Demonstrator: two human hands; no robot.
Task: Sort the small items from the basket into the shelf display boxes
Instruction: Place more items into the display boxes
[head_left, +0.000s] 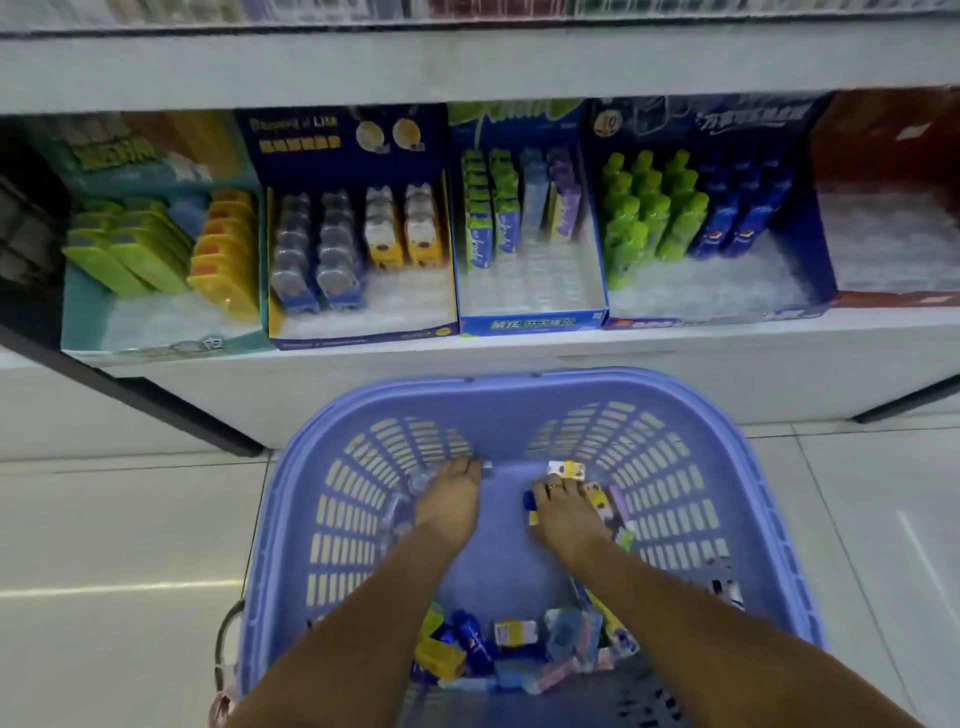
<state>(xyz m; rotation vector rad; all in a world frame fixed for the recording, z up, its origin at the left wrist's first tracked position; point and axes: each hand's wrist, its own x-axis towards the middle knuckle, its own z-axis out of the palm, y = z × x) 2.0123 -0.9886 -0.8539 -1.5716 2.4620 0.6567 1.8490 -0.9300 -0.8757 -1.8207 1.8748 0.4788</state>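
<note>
Reaches into lilac slotted plastic basket (519, 384) with left hand (452, 499) and right hand (563, 512), fingers down among small colourful packets (514, 634); grip impossible to tell. Leaves many packets unsorted below part-filled cardboard shelf display boxes (530, 323).

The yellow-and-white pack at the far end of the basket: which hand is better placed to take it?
Right. The right hand reaches almost to the yellow-and-white pack; the left hand is farther away, on the left side of the basket.
</note>
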